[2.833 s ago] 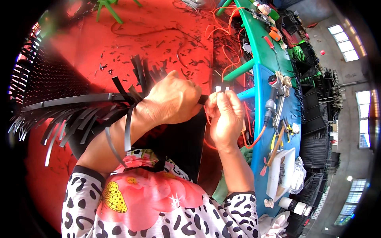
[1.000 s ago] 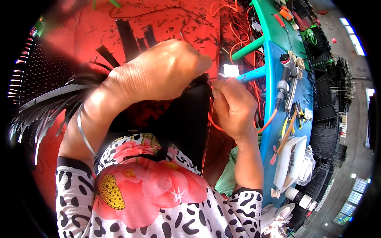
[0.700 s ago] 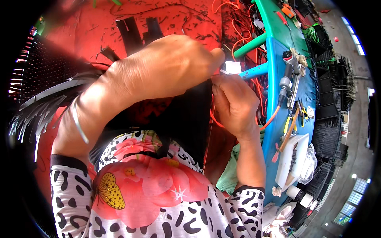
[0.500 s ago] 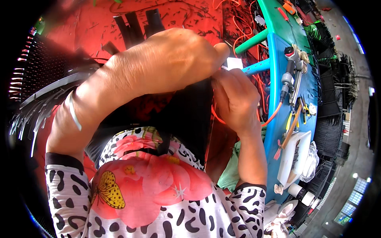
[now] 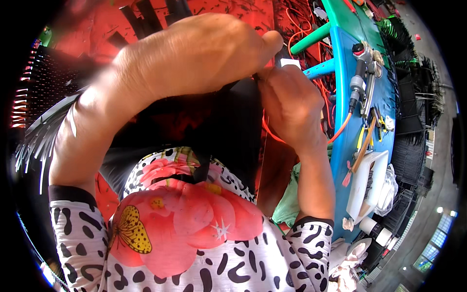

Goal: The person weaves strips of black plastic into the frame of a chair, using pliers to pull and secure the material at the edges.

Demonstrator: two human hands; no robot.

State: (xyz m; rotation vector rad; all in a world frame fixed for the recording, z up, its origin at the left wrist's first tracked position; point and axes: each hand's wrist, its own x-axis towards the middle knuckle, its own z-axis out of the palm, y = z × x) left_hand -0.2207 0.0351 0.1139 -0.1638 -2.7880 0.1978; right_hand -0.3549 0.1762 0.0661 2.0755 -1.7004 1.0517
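Note:
My left hand (image 5: 228,53) reaches across the middle with its back up, fingers curled out of sight beyond it and the thumb bent. Meeting it from the right, my right hand (image 5: 294,104) is closed, its fingertips pinched together near the left thumb. Whatever lies between the two hands is mostly hidden; a little dark material shows there. A small white piece (image 5: 291,63) sticks out just beyond the right knuckles. By my left forearm, a dark woven panel (image 5: 63,73) carries a fringe of loose strips (image 5: 41,129).
At right, a blue stool (image 5: 343,146) bears a pneumatic tool (image 5: 359,80) on an orange hose (image 5: 340,127), pliers (image 5: 382,121), a wooden-handled tool (image 5: 365,146) and a white tray (image 5: 365,187). A green stool (image 5: 348,27) stands beyond. Dark strips (image 5: 146,19) lie on the red floor covering.
Both hands have moved slightly up in the view and remain together. Less of the white piece shows beside them. The stools and floor strips have shifted a little in the view.

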